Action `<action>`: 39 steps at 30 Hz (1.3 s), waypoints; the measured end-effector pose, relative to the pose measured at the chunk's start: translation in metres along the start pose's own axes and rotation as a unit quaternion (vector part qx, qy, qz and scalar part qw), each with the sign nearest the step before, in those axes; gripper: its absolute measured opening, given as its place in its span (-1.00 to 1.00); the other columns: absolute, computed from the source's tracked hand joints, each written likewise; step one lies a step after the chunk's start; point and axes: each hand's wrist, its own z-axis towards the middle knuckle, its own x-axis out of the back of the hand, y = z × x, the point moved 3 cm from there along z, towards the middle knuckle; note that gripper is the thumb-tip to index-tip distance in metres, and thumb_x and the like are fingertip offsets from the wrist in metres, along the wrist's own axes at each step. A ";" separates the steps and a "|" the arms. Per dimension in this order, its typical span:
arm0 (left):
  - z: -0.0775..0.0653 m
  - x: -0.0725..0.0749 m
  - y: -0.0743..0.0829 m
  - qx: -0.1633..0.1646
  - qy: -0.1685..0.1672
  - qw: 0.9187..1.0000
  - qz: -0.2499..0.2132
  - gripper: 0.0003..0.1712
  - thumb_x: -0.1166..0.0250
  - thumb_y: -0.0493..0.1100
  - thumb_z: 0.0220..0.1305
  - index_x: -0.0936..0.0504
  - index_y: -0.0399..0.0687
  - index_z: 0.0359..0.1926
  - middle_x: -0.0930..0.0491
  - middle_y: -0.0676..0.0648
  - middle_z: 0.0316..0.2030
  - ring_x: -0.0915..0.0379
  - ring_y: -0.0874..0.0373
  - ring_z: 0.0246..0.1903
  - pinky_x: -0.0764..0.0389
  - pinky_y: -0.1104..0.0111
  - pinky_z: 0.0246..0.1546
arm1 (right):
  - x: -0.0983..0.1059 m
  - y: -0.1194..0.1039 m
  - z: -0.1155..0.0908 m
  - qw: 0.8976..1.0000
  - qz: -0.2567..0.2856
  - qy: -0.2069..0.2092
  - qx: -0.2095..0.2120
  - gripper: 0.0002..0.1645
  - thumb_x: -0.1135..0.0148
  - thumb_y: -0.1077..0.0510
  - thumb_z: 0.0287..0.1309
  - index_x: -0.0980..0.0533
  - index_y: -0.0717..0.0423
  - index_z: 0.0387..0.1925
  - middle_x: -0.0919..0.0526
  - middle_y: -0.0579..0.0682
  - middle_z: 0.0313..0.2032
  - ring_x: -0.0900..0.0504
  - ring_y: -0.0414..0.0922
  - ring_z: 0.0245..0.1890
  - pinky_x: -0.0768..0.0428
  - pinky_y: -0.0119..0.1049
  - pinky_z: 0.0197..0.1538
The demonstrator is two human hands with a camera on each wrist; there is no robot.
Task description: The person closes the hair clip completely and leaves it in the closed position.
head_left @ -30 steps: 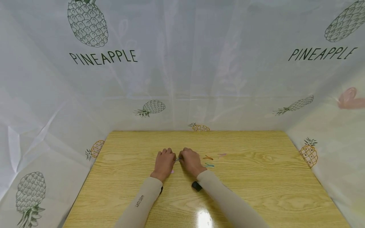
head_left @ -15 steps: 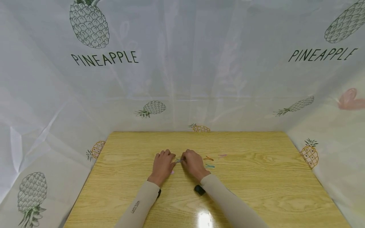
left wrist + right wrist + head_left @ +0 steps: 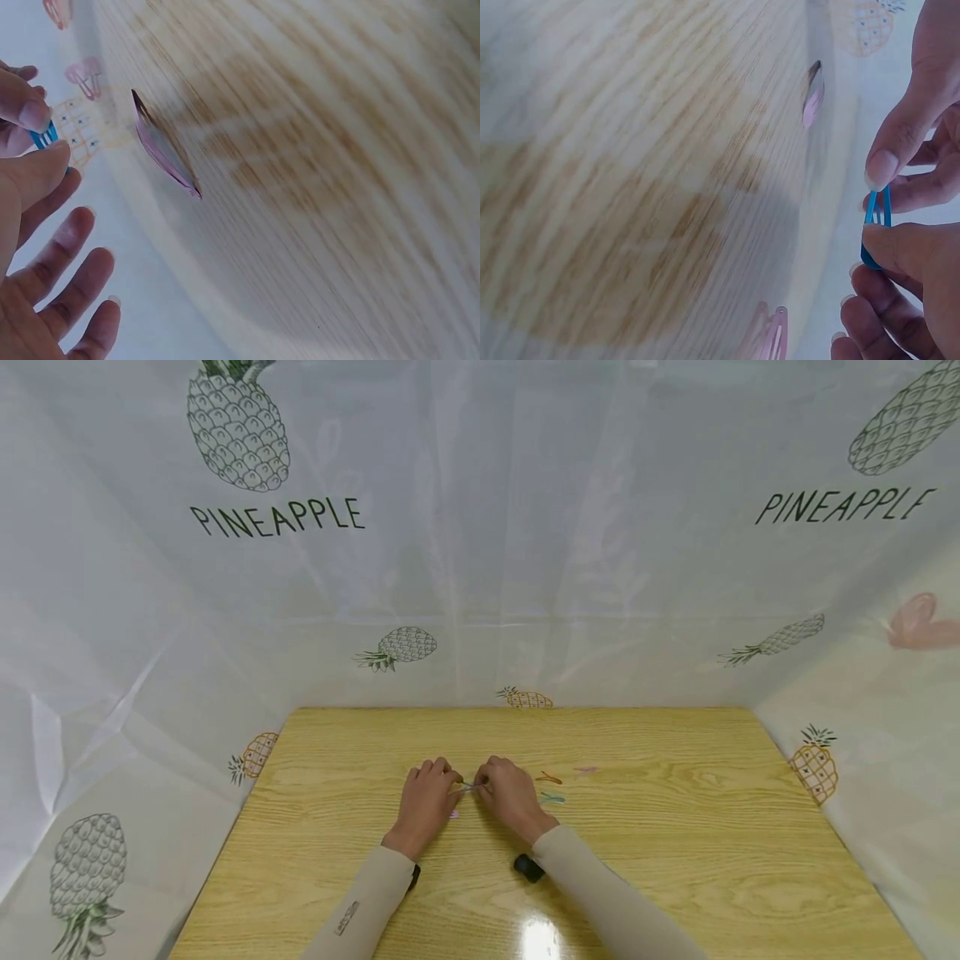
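Note:
A blue snap hair clip [image 3: 878, 210] is pinched by both hands above the table, one end in each. My left hand [image 3: 427, 793] holds one end between thumb and index finger; in the left wrist view its other fingers spread outward. My right hand [image 3: 508, 789] grips the opposite end, its thumb lying across the clip in the right wrist view. Near the left hand a pink hair clip [image 3: 161, 150] lies on the table, partly hidden by that hand in the head view.
Right of the right hand lie an orange hair clip [image 3: 551, 777], a teal hair clip [image 3: 552, 797] and another pink hair clip [image 3: 587, 769]. The wooden table [image 3: 675, 860] meets a pineapple-printed white cloth [image 3: 600, 652] at its back and sides.
The left hand has shifted slightly left and toward the body, with its fingers loosening and spreading. Both hands keep hold of the blue hair clip, now more visible between them.

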 end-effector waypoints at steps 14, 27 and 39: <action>-0.010 0.006 0.002 -0.015 0.026 1.000 0.003 -0.87 -0.59 -0.09 0.23 -0.81 0.05 -0.24 -0.60 0.03 -0.19 -0.51 0.08 -0.20 -0.54 0.19 -0.16 | 0.005 -0.002 -0.010 1.000 0.014 -0.011 0.019 -0.93 -0.49 0.25 0.28 -0.75 0.05 -0.33 -0.64 -0.08 -0.35 -0.63 -0.13 -0.34 -0.64 -0.32 -0.34; -0.019 0.010 0.003 -0.040 0.050 0.998 -0.008 -0.89 -0.57 -0.11 0.24 -0.78 0.09 -0.31 -0.59 0.04 -0.18 -0.50 0.08 -0.20 -0.53 0.18 -0.15 | 0.009 -0.005 -0.017 0.998 0.002 -0.019 0.053 -0.95 -0.52 0.26 0.25 -0.75 0.08 -0.31 -0.67 -0.07 -0.30 -0.68 -0.13 -0.27 -0.69 -0.31 -0.25; -0.025 0.017 0.004 -0.034 0.036 0.998 -0.033 -0.88 -0.59 -0.13 0.21 -0.78 0.07 -0.34 -0.59 0.05 -0.19 -0.49 0.10 -0.19 -0.52 0.19 -0.14 | 0.012 -0.009 -0.022 0.997 0.015 -0.037 0.059 -0.94 -0.52 0.23 0.25 -0.75 0.03 -0.33 -0.65 -0.12 -0.31 -0.69 -0.17 -0.26 -0.73 -0.24 -0.14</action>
